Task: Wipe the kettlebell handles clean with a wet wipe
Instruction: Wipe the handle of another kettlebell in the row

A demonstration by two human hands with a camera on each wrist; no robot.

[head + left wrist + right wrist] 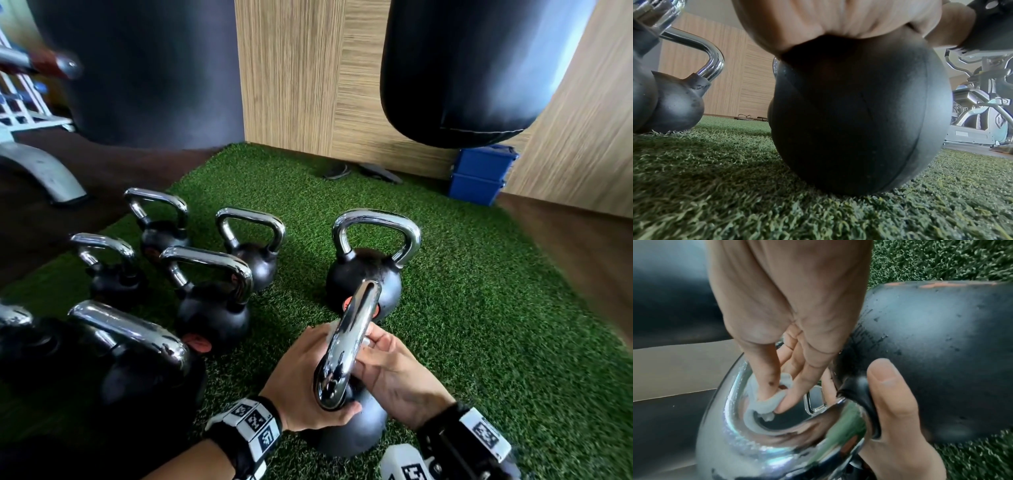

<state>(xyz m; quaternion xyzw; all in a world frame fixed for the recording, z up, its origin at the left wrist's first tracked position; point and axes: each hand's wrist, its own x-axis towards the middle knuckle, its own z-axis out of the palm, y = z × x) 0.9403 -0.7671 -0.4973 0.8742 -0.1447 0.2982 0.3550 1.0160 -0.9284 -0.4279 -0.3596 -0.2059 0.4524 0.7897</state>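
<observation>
The nearest kettlebell has a chrome handle (349, 342) and a black body (346, 435), and it stands on the green turf (479, 308). My left hand (308, 373) grips the near foot of the handle, its thumb (890, 394) lying on the black horn. My right hand (390, 363) reaches in from the right. In the right wrist view its fingertips (783, 404) pinch a crumpled grey-white wet wipe (764, 402) against the inner curve of the handle (731, 426). The left wrist view shows only my palm (818, 21) above the black body (859, 113).
Several more chrome-handled kettlebells (212, 298) stand on the turf to the left, and one (366, 274) stands just behind. A black punching bag (472, 75) hangs at the upper right. Blue boxes (479, 174) and sandals (359, 169) lie by the wooden wall. A grey exercise machine (978, 113) stands off the turf.
</observation>
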